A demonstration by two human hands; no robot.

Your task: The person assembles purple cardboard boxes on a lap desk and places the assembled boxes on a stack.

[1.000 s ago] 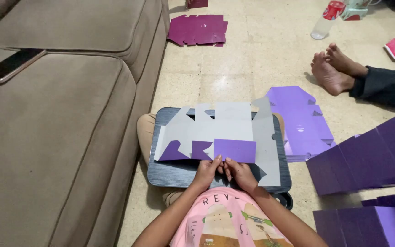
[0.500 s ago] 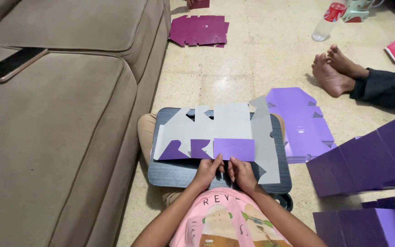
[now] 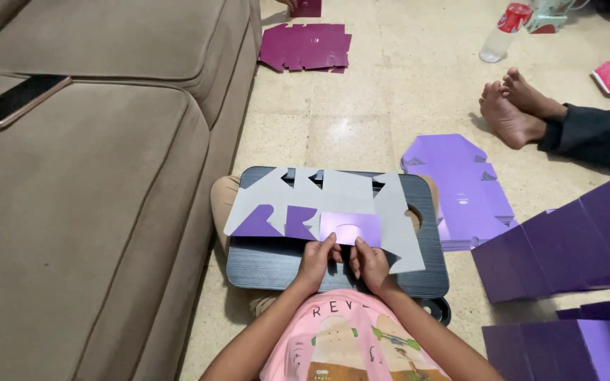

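A flat die-cut cardboard box blank (image 3: 333,197), grey on its upper face with purple folded-over flaps, lies on a dark lap tray (image 3: 270,264). My left hand (image 3: 315,259) and my right hand (image 3: 370,262) sit side by side at the blank's near edge. Both pinch the purple flap (image 3: 351,227) that is folded up onto the grey side. The fingertips of both hands press on that flap's lower edge.
A beige sofa (image 3: 93,176) with a dark phone (image 3: 15,99) on it fills the left. A stack of purple blanks (image 3: 460,187) lies right of the tray, larger purple sheets (image 3: 566,247) nearer right. Another person's bare feet (image 3: 513,109), a plastic bottle (image 3: 503,32) and magenta blanks (image 3: 305,46) are farther off.
My hands stay at the near edge of the blank. The view has shifted slightly; the purple flap lies a little flatter under my fingers.
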